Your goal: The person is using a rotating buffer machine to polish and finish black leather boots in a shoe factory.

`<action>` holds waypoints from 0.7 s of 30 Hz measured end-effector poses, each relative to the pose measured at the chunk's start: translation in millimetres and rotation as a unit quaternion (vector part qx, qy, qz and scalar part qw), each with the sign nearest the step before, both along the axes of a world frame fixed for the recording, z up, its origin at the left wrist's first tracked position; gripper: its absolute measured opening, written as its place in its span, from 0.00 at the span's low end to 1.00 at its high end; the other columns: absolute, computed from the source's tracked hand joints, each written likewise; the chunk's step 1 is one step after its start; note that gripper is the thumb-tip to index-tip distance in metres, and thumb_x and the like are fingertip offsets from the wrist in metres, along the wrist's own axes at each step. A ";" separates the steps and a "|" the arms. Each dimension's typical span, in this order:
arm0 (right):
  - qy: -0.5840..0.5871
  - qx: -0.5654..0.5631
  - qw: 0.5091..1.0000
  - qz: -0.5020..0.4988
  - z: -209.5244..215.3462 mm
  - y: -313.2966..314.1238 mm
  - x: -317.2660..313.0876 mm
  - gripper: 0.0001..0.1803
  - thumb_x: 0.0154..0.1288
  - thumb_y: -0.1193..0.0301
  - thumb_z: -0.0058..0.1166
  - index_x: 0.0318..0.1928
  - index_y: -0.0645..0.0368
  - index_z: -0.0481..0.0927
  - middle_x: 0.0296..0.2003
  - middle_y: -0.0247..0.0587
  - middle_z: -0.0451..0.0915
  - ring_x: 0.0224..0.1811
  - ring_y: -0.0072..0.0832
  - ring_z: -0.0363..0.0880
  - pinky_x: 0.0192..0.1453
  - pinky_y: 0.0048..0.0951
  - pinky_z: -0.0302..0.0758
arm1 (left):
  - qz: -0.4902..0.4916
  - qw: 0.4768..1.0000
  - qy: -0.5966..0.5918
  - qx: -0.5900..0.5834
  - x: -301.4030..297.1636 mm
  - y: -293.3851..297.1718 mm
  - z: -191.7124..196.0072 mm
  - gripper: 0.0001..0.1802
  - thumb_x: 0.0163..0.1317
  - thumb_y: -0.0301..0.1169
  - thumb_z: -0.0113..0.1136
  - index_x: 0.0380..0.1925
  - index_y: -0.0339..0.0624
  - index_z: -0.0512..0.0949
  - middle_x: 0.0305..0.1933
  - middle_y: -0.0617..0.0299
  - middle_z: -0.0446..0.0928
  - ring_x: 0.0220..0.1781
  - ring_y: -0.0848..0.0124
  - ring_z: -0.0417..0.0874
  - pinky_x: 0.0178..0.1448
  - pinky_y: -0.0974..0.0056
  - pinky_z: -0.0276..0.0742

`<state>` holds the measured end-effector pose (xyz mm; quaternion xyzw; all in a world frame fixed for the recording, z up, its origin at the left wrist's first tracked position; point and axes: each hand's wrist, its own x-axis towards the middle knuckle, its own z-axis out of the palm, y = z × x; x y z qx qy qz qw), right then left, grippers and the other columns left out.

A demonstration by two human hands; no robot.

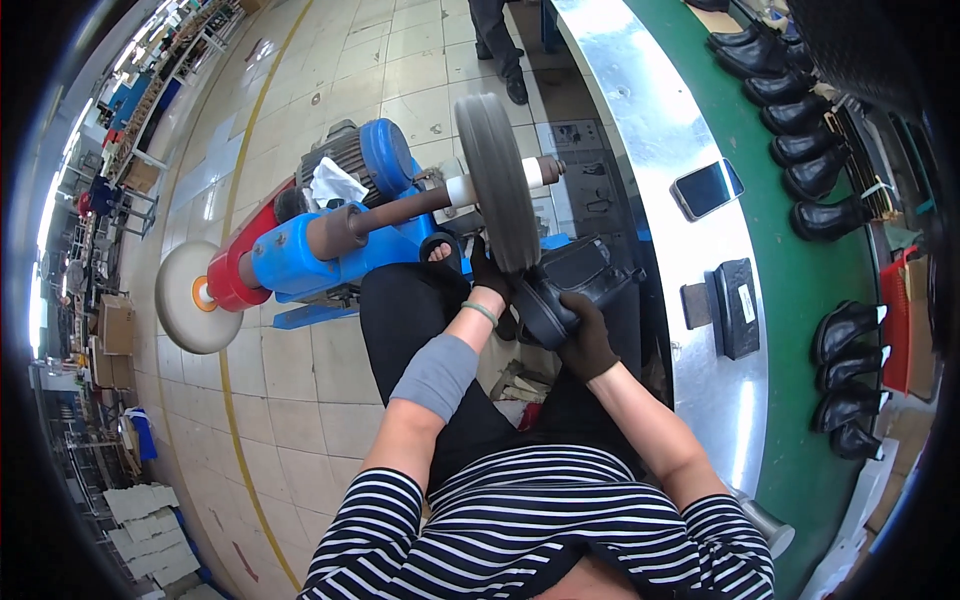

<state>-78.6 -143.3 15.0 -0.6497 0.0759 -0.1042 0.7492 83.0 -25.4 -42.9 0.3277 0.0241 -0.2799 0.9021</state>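
Observation:
Between my legs I hold a black leather shoe [548, 312] up against the lower edge of a dark grey wheel [500, 190]. My right hand [588, 340], in a dark brown glove, is closed round the shoe's near right side. My left hand [488, 272], gloved the same way, grips the shoe's left side just beside the wheel; some of its fingers are hidden. The wheel sits on a brown shaft [405, 207] of a blue and red machine [300, 255]. Part of the dark leather beyond my right hand lies in shadow.
A metal worktop [660, 130] on my right carries a phone [708, 188], a black block [738, 308] and a small brown block [696, 306]. Beyond it, several black shoes [815, 175] line a green surface [715, 70]. A pale wheel [200, 297] ends the shaft at left. A person's legs [492, 40] stand ahead.

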 end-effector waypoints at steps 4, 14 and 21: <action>0.064 0.205 0.976 0.043 -2.3 -6.3 -15.5 0.16 0.60 0.83 0.51 0.50 0.60 0.73 0.46 0.43 0.76 0.49 0.27 0.74 0.55 0.30 0.72 | 0.062 0.994 -0.060 0.073 -3.5 -2.5 3.6 0.27 0.67 0.52 0.40 0.54 0.45 0.72 0.53 0.55 0.76 0.53 0.56 0.77 0.60 0.53 0.71; 0.081 -0.509 0.840 0.171 173.0 -13.5 -26.0 0.47 0.42 0.58 0.67 0.65 0.53 0.62 0.50 0.59 0.71 0.51 0.50 0.75 0.53 0.43 0.73 | -0.127 0.977 0.164 -0.047 -60.1 9.0 52.3 0.21 0.72 0.42 0.38 0.53 0.39 0.71 0.51 0.52 0.76 0.53 0.62 0.78 0.61 0.55 0.74; 0.169 -0.615 0.691 0.342 145.5 22.2 74.4 0.49 0.39 0.63 0.65 0.66 0.52 0.59 0.48 0.63 0.69 0.46 0.54 0.75 0.42 0.54 0.75 | -0.069 0.997 0.013 0.030 -46.3 58.0 23.1 0.22 0.72 0.42 0.37 0.54 0.38 0.71 0.52 0.51 0.75 0.54 0.61 0.78 0.61 0.54 0.73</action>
